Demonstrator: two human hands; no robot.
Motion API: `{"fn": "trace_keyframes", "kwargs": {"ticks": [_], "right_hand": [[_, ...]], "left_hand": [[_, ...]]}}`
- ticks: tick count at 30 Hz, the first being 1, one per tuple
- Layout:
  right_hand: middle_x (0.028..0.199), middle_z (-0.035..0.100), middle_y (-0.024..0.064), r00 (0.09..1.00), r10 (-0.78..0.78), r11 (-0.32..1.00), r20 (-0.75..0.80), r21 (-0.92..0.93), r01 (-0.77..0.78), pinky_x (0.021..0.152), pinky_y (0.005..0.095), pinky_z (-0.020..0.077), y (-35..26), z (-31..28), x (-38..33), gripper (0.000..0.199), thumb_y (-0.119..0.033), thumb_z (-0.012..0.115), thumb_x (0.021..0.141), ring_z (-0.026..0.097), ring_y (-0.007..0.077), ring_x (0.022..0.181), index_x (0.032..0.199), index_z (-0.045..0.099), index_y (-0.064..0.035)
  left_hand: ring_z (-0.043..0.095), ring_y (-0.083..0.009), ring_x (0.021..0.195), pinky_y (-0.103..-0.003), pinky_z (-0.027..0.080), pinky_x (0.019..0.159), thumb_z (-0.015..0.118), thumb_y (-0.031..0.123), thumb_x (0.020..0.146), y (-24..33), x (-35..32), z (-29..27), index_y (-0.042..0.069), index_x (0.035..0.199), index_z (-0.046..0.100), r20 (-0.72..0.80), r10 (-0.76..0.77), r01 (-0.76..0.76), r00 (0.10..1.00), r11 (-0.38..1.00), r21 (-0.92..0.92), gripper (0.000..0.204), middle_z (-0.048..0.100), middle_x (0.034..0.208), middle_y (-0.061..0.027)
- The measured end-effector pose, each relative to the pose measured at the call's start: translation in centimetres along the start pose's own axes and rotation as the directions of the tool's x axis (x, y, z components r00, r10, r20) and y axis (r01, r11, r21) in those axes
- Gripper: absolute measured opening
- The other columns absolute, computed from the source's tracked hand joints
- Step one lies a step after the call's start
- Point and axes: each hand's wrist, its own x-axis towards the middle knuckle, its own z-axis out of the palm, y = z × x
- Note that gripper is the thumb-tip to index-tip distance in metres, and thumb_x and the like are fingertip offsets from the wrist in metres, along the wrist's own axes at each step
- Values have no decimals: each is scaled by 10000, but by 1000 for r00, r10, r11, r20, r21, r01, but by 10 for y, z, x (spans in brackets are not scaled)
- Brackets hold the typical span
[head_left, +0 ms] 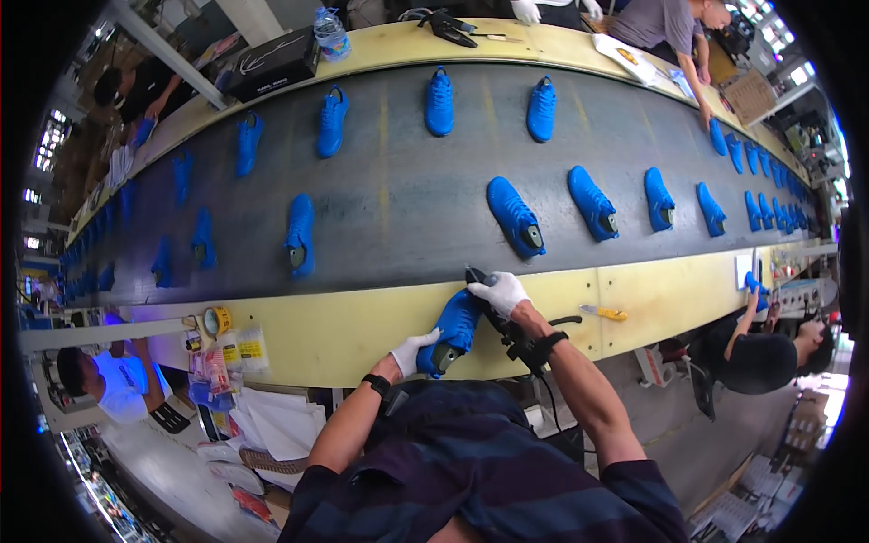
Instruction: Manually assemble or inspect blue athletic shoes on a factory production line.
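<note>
My left hand (pixel 415 351), in a white glove, grips the side of a blue lace-up sneaker (pixel 455 328). The sneaker rests on the pale yellow ledge (pixel 362 330) in front of me, toe away and heel opening toward me. In my gloved right hand (pixel 501 295) is a black corded hand tool (pixel 496 319) with a narrow tip, held just right of the sneaker's toe. Its tip points up and left, past the toe; whether it touches the shoe I cannot tell. My fingers hide part of the tool, and its exact kind is unclear.
A dark conveyor belt (pixel 407 208) carries several blue sneakers (pixel 516 217) in two rows. On my ledge lie a yellow-handled knife (pixel 605 313) and a tape roll (pixel 216 320). The far ledge holds a black shoebox (pixel 272 65) and water bottle (pixel 332 36). Co-workers (pixel 665 27) stand around the belt.
</note>
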Motion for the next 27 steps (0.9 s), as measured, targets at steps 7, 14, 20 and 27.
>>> {"fn": "trace_keyframes", "kwargs": {"ticks": [7,14,20,27], "right_hand": [[712,675,97,960,-43,994,-276,84,68,644,342,526,5,-35,-80,418,-365,830,847,620,146,655,837,685,27],[763,704,118,951,-269,943,-152,157,292,642,351,553,-23,-26,-118,433,-374,840,870,671,163,671,950,703,29],[795,724,157,977,-208,964,-50,158,214,694,365,545,-31,-24,-90,444,-397,812,875,705,214,742,925,716,33],[735,689,135,991,-131,963,-30,236,134,643,375,531,-7,-25,-73,476,-424,794,878,673,213,643,855,696,41]], "left_hand": [[696,-279,628,-315,459,349,388,694,1048,27,1,26,127,1267,606,114,-102,123,988,971,-204,645,701,924,-176],[677,-325,674,-360,461,384,437,710,1013,17,26,30,108,1339,594,248,-155,246,956,883,-399,703,687,1033,-212],[582,-251,687,-344,422,419,437,534,1034,-17,26,33,31,1316,547,292,-54,232,955,750,-619,587,614,1038,-187],[589,-246,705,-347,438,433,421,551,1033,-22,31,20,38,1353,500,318,-94,287,943,711,-641,610,617,1032,-189]]}}
